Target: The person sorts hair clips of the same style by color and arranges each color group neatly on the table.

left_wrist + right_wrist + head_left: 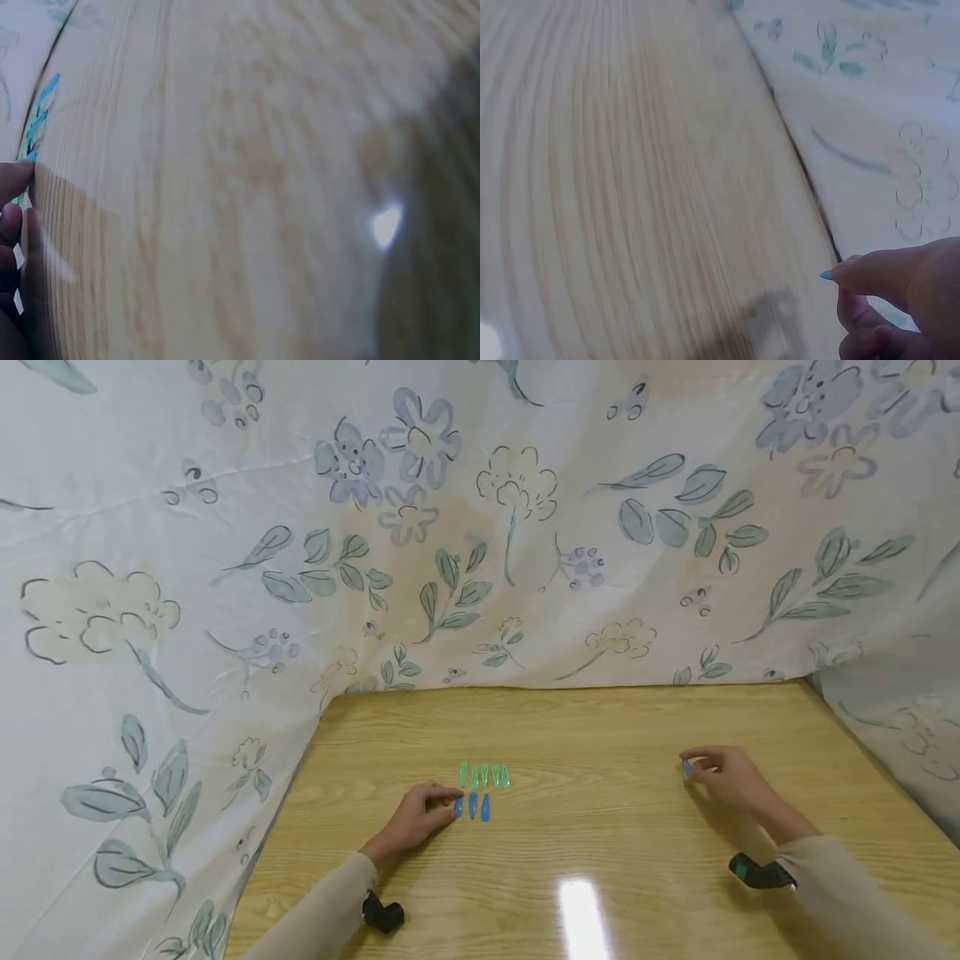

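Note:
My left hand (417,814) pinches a blue snap hair clip (458,807) at the left end of a short row, thumb and fingers around it. Beside it lie two more blue hair clips (485,808). A row of several green hair clips (484,775) lies just behind the blue ones. Off to the right, my right hand (731,777) holds another blue hair clip (687,767) between thumb and fingers; only its tip (826,275) shows in the right wrist view. In the left wrist view, the thumb (16,178) partly hides the rows.
The wooden table (600,735) has a floral cloth (525,568) hanging along its back and sides. A bright light reflection (582,914) shows on the tabletop near the front. Black bands (761,871) sit at both wrists.

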Available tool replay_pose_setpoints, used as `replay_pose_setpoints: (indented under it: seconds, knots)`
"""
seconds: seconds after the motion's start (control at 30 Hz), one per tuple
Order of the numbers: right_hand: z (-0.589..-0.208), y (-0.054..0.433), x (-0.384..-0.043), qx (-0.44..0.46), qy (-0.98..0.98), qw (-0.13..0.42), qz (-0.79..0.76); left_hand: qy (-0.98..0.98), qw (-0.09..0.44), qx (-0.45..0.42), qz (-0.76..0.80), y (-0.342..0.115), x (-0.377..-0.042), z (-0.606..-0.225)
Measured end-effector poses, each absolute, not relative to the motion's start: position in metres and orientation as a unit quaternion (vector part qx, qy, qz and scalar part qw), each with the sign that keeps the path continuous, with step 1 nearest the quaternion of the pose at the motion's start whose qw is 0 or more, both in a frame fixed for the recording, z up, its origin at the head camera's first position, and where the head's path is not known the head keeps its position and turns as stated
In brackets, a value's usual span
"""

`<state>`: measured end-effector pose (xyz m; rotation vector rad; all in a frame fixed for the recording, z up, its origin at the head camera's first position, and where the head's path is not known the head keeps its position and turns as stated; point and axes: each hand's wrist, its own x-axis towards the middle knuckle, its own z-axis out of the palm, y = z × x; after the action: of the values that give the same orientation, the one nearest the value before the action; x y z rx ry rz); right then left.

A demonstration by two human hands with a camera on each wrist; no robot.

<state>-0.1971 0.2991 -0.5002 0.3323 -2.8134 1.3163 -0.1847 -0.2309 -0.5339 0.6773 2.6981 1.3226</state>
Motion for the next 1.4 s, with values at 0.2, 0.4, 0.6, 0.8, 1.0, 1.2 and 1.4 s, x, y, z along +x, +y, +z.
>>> replay_pose_setpoints:
  seconds: [0.2, 0.4, 0.6, 0.8, 1.0, 1.2, 1.4]
  knots:
    - [-0.497, 0.276, -0.196, 0.11, -0.858, -0.004, 0.501, 0.875, 0.025, 0.219, 0.432, -0.229, -0.188, -0.534]
    - [-0.499, 0.255, -0.192, 0.123, -0.837, -0.012, 0.533, 0.877, 0.021, 0.215, 0.429, -0.229, -0.188, -0.536]
    - [-0.499, 0.229, -0.182, 0.13, -0.81, -0.039, 0.571, 0.876, 0.02, 0.211, 0.432, -0.223, -0.176, -0.531]
    - [-0.498, 0.202, -0.181, 0.159, -0.795, -0.046, 0.583, 0.866, 0.033, 0.218, 0.45, -0.216, -0.163, -0.502]
    - [-0.498, 0.176, -0.183, 0.185, -0.778, -0.065, 0.597, 0.864, 0.037, 0.222, 0.45, -0.218, -0.165, -0.502]
    - [-0.503, 0.155, -0.18, 0.219, -0.759, -0.045, 0.611, 0.874, 0.018, 0.214, 0.437, -0.224, -0.178, -0.531]
    - [-0.51, 0.138, -0.175, 0.234, -0.745, -0.05, 0.622, 0.873, 0.025, 0.216, 0.436, -0.231, -0.184, -0.539]
